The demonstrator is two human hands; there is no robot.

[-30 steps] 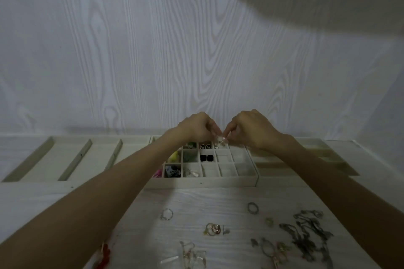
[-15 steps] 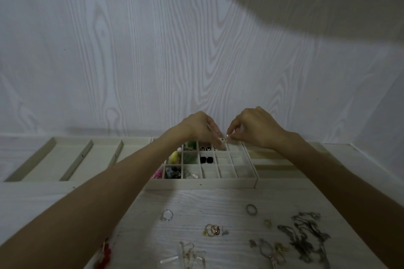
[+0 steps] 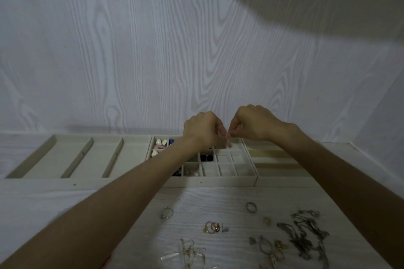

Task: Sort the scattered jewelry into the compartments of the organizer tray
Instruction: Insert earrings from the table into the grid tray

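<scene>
Over organizer tray's [image 3: 218, 181] back row: left hand [image 3: 202, 130] and right hand [image 3: 253, 124] pinch tiny jewelry piece [image 3: 227, 136], too small to identify. Slip risks wrong compartment. Rings [image 3: 212, 227] and chains [image 3: 306, 236] unsorted on counter [image 3: 218, 201].

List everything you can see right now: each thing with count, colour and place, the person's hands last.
Cream grid organizer tray: one, centre, against the wall; left cells hold small coloured pieces, right cells look bare.
Cream long-slot tray: one, left of the grid tray.
Cream side tray: one, right of the grid tray, partly hidden.
Silver rings: two apart on the table, left and right.
Gold ring cluster: one, table centre.
Dark tangled chains: one heap, table right.
Clear-and-gold earring pile: bottom centre.
Tiny held piece: one, too small to identify.
Left hand, right hand: both pinching the piece above the grid tray's back row.
</scene>
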